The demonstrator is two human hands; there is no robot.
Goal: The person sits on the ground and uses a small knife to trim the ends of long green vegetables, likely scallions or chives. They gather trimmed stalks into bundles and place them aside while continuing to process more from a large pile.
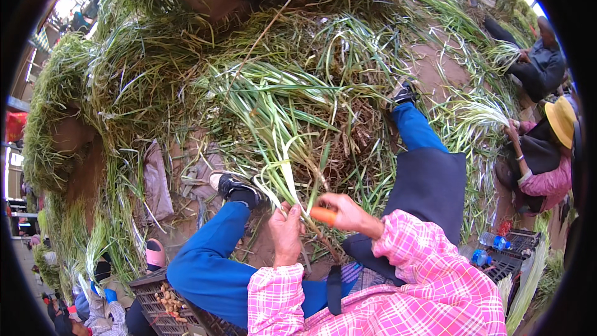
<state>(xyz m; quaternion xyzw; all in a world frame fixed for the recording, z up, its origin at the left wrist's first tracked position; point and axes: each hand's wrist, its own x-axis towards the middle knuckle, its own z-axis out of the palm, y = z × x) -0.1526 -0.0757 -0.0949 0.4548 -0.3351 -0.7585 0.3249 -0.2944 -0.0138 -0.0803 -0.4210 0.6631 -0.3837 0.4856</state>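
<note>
My left hand is closed around the lower end of a green leafy stalk with a pale stem, between my knees. Just right of it, my right hand grips an orange handle; whether a blade extends from it cannot be seen. The handle's end lies close beside the stalk. Beyond my hands, long green stalks lie in a loose bunch, leaves pointing away from me. A heap of brown, root-like ends is to their right.
Tall heaps of green stalks stand ahead and left. A black plastic crate is at my left, another crate with plastic bottles at my right. People sit at both sides, one in a yellow hat, one in blue gloves.
</note>
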